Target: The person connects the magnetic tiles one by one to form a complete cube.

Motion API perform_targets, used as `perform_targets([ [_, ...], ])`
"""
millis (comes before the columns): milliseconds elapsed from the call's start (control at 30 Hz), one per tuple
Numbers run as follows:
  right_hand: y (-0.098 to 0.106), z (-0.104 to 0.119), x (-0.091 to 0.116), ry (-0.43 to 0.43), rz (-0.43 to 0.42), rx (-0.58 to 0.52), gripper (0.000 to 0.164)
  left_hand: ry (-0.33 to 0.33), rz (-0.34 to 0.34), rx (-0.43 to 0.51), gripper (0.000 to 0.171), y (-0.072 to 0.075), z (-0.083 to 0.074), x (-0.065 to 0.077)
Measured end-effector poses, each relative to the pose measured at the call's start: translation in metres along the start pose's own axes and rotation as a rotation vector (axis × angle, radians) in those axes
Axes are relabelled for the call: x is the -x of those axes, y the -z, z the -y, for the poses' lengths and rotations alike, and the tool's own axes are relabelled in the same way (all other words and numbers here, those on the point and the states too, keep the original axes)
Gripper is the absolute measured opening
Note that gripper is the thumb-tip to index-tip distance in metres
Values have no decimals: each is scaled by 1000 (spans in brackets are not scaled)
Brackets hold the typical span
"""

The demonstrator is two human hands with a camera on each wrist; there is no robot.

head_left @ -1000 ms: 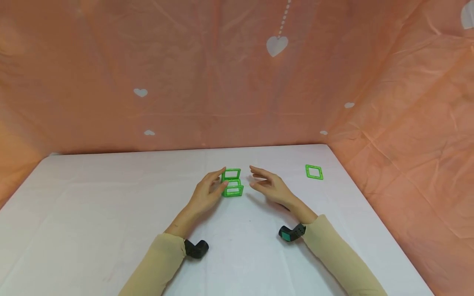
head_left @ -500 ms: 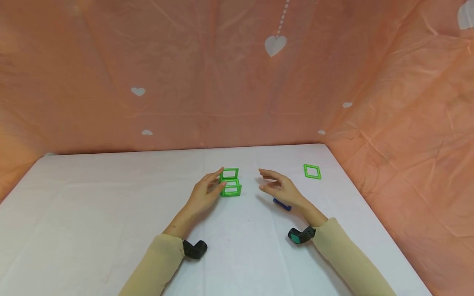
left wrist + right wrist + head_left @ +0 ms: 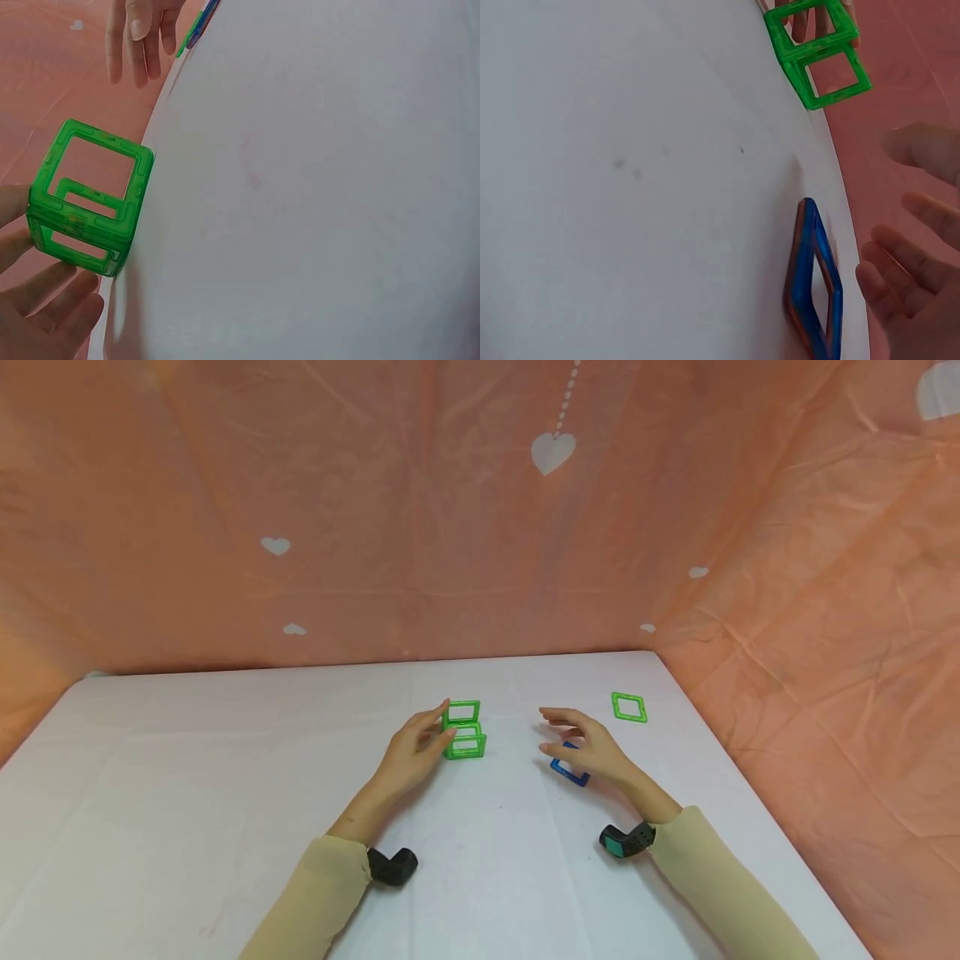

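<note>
Green magnetic tiles (image 3: 468, 737) stand joined in a box-like shape near the middle of the white table. My left hand (image 3: 408, 756) holds this shape at its left side, thumb in front and a finger behind. In the left wrist view its fingertips lie against the green tiles (image 3: 75, 217). To the right, my right hand (image 3: 596, 753) hovers with relaxed fingers over a square blue magnetic tile (image 3: 570, 774), which it partly hides from the head camera. The right wrist view shows the blue tile (image 3: 801, 277) just beside those fingers, with a brownish edge below it.
One loose green tile (image 3: 632, 718) lies flat at the back right of the table (image 3: 225, 793). An orange cloth with pale hearts (image 3: 420, 527) hangs behind and along the right side. Each wrist wears a black camera (image 3: 392, 867).
My right hand has moved away from the green tiles, rightward and slightly nearer, over the blue tile, which has come into view beneath it. My left hand keeps its hold.
</note>
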State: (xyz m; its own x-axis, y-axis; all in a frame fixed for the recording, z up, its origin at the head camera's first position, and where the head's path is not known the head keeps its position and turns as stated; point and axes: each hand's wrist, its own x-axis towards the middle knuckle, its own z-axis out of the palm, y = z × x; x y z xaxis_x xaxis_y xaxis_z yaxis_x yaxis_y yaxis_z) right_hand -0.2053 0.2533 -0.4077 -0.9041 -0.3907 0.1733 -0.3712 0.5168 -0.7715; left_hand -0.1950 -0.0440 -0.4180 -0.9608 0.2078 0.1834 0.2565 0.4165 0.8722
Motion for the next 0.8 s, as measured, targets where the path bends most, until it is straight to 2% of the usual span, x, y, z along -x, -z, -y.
perform_targets([
  [467, 5, -1, 9, -59, -47, 224, 58, -4, 2, 14, 53, 1, 1, 1],
  [633, 5, -3, 12, -71, -40, 261, 55, -3, 0, 22, 53, 1, 1, 0],
  [800, 8, -5, 13, -124, 7, 282, 59, 1, 0, 22, 53, 1, 2, 0],
])
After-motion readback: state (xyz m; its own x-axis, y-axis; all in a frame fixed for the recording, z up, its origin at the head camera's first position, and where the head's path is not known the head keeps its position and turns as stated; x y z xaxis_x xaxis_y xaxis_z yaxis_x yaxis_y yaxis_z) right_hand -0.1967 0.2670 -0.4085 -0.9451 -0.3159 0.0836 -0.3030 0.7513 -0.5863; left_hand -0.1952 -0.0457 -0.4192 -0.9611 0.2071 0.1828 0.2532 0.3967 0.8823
